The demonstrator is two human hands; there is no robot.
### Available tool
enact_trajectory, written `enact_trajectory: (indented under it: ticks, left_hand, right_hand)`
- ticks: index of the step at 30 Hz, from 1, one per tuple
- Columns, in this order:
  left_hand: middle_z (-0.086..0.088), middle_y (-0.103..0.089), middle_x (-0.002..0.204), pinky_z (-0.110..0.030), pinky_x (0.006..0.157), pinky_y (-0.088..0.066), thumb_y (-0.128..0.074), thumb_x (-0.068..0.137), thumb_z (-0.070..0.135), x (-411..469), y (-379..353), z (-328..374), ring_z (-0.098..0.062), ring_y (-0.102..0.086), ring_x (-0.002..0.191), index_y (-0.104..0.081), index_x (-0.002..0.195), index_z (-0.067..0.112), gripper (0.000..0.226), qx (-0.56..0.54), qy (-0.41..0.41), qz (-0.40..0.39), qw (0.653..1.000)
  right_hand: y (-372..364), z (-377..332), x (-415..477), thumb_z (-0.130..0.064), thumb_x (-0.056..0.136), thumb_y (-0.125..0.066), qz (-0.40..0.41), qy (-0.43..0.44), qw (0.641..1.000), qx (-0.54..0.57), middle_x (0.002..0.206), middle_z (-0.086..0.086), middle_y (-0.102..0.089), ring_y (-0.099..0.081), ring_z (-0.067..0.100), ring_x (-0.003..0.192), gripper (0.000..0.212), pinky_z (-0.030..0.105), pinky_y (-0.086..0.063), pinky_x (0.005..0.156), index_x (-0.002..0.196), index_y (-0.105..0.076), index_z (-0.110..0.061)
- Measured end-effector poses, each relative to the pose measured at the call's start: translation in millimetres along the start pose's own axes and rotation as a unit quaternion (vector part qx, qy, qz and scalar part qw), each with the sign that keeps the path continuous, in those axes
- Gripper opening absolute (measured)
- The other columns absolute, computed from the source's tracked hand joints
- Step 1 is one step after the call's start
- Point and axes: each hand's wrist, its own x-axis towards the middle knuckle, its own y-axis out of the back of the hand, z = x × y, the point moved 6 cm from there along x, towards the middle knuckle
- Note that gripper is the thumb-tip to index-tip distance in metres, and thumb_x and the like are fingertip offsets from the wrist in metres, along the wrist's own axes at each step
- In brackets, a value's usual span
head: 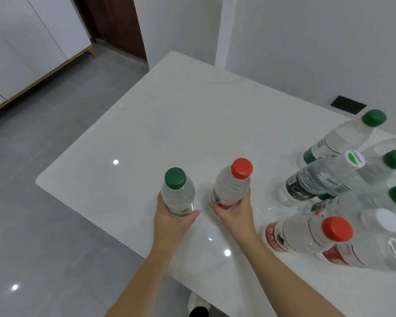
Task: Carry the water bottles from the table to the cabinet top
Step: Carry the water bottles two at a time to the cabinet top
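White counter above grey tiled floor, left hand wrapped around green-capped bottle, right hand gripping red-capped bottle, both upright over the counter, remaining bottles clustered at right.

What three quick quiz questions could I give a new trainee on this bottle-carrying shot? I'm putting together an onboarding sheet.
1. True or false: each hand grips one bottle.
2. Which cap colour is on the bottle in the left hand: A red, B green, C white?
3. Where does the cluster of other bottles stand relative to the right hand?

Key
1. True: the left hand wraps the green-capped bottle, the right hand the red-capped bottle, both upright over the white table.
2. B.
3. To its right, on the same table.
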Motion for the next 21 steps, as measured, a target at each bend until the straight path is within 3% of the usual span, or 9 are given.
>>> enact_trajectory:
  ticks: [4,7,10,13,15,17,21]
  left_hand:
    - [0.012,-0.069,0.101,-0.015,0.074,-0.052,-0.089,0.060,0.028,2,-1,-8,-0.001,-0.066,0.090,-0.057,0.116,0.024,0.064,0.013,0.016,0.022,1.000]
    - [0.013,-0.069,0.101,-0.009,0.070,-0.050,-0.089,0.062,0.026,4,-3,-7,0.001,-0.066,0.089,-0.058,0.117,0.022,0.062,0.012,0.022,0.036,0.999]
    - [0.016,-0.068,0.100,-0.007,0.069,-0.049,-0.088,0.065,0.021,-6,-3,1,0.002,-0.066,0.089,-0.057,0.116,0.026,0.060,-0.010,0.027,0.051,0.998]
    - [0.017,-0.066,0.098,-0.006,0.066,-0.048,-0.086,0.067,0.010,-22,1,20,0.009,-0.064,0.085,-0.054,0.106,0.035,0.057,-0.036,0.018,0.064,0.997]
    - [0.013,-0.067,0.099,-0.006,0.067,-0.048,-0.086,0.066,0.008,-34,6,40,0.007,-0.065,0.085,-0.055,0.108,0.031,0.058,-0.054,0.003,0.072,0.996]
    - [0.012,-0.069,0.100,-0.008,0.068,-0.049,-0.086,0.066,0.009,-48,15,68,0.004,-0.066,0.087,-0.055,0.114,0.025,0.059,-0.071,-0.016,0.081,0.994]
    - [0.018,-0.069,0.090,-0.013,0.066,-0.052,-0.084,0.070,0.007,-86,42,140,0.004,-0.066,0.083,-0.052,0.100,0.038,0.054,-0.100,-0.071,0.091,0.988]
  right_hand:
    - [-5,9,2,-0.019,0.067,-0.088,0.003,-0.012,1.000,-0.012,0.118,-0.017,-0.061,-0.061,-0.003,0.106,0.081,0.019,-0.050,0.088,0.133,-0.042,-0.027]
    - [-5,8,5,-0.020,0.069,-0.087,0.009,-0.011,1.000,-0.027,0.103,-0.023,-0.063,-0.062,-0.009,0.093,0.061,0.014,-0.049,0.078,0.113,-0.049,-0.037]
    - [-1,3,1,-0.016,0.070,-0.086,0.004,-0.006,1.000,-0.025,0.099,-0.021,-0.065,-0.063,-0.009,0.089,0.057,0.011,-0.049,0.075,0.103,-0.048,-0.043]
    - [4,-12,-8,-0.012,0.072,-0.084,-0.002,0.000,1.000,0.001,0.098,-0.015,-0.067,-0.066,-0.002,0.088,0.055,0.018,-0.054,0.076,0.106,-0.051,-0.040]
    - [9,-30,-14,-0.010,0.074,-0.082,-0.005,0.005,0.999,0.037,0.097,-0.008,-0.069,-0.068,0.006,0.087,0.050,0.027,-0.057,0.077,0.109,-0.053,-0.032]
    - [16,-59,-24,-0.009,0.076,-0.081,-0.009,0.022,0.998,0.066,0.096,-0.005,-0.069,-0.068,0.010,0.087,0.047,0.026,-0.058,0.076,0.109,-0.054,-0.029]
    - [40,-134,-49,-0.007,0.078,-0.078,-0.012,0.070,0.991,0.113,0.106,-0.002,-0.069,-0.069,0.011,0.092,0.052,0.026,-0.058,0.077,0.120,-0.051,-0.023]
